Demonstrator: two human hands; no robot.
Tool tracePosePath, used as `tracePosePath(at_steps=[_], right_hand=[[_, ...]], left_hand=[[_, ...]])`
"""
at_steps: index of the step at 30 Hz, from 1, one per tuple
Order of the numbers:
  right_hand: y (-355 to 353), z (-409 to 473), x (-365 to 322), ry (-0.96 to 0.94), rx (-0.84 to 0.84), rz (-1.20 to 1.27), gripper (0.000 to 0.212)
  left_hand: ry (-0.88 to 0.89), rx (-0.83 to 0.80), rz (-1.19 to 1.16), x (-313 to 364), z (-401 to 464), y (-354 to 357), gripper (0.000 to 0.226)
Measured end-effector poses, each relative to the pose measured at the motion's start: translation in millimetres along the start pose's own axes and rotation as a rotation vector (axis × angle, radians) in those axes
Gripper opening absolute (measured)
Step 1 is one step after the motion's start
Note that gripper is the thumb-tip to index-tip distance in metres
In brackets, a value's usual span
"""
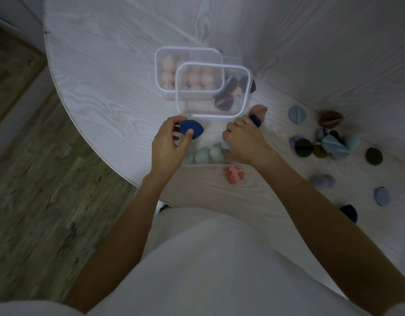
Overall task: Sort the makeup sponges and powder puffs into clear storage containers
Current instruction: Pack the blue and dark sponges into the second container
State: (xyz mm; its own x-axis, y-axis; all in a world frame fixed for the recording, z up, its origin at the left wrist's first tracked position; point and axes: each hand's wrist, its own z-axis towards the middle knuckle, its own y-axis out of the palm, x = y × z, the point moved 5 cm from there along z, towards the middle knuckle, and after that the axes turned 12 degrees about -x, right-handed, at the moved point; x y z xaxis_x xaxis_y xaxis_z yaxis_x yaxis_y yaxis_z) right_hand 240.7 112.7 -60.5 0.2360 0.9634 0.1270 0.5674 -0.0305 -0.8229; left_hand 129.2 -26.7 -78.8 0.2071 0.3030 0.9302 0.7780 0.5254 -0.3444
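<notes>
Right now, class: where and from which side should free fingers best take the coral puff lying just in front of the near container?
Probably pinch the coral puff by its side edges, from above: it lies flat with its ribbon up and open table around it.

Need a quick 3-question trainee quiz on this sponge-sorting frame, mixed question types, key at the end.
1. True or false: the left hand holds a dark blue sponge.
2. Which container holds the pink sponges? A: the far one; B: the near one with mint sponges; C: the middle one
3. Fill in: the loose puffs on the table lie on the person's ____ side.

Key
1. True: thumb and fingers pinch it, above the near container's left end.
2. A: the pink sponges sit in the far container.
3. Right: for example the olive puff and the light blue puff. The right hand grips several pieces of its own.
</notes>
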Motion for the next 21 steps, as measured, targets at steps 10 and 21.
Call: tracePosePath(at_steps=[10, 21], right_hand=[[9.6, -11.3, -4.5, 0.014, 0.028, 0.075, 0.031], [11.1, -20.3, -3.6, 0.047, 0.059, 0.149, 0.041]], left_hand=[[0.265, -0.357, 0.718, 15.1, 18.3, 27.3, 0.032], [0.162, -0.577, 0.691, 14.4, 2.5, 37.4, 0.061]])
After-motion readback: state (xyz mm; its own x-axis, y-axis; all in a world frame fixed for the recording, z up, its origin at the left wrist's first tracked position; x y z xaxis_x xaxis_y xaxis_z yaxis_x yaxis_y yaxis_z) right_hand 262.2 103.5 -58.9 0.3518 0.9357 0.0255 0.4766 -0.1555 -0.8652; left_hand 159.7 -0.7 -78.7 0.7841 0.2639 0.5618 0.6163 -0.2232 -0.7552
